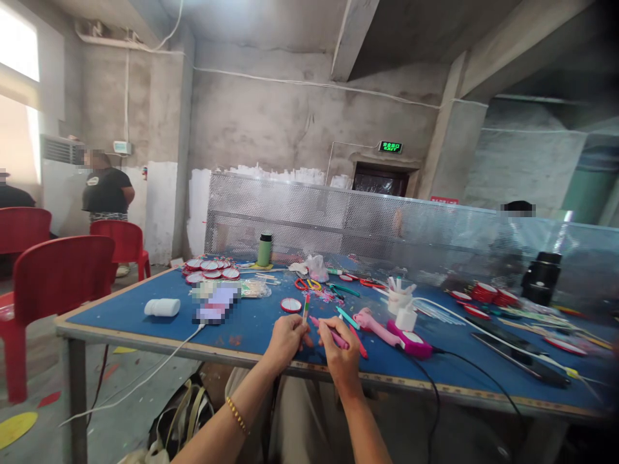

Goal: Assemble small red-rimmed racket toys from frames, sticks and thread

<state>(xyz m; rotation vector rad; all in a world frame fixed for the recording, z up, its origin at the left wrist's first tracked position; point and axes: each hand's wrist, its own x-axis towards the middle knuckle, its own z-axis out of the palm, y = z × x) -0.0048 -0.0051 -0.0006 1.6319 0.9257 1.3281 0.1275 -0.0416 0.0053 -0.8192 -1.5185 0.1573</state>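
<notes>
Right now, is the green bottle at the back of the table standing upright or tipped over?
Upright. The green bottle stands on its base on the blue table, dark cap on top, near the mesh screen.

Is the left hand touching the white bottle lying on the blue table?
Apart. The head view shows the left hand holding a stick, with bare table between it and the white bottle.

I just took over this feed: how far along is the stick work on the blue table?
Seemingly done: a cluster of red-rimmed discs at the table's far left and red stacks at the right. In hand: the left hand holds a thin multicoloured stick upright, and the right hand holds a pink stick. Left: loose sticks by the pink glue gun and more in the white cup.
</notes>
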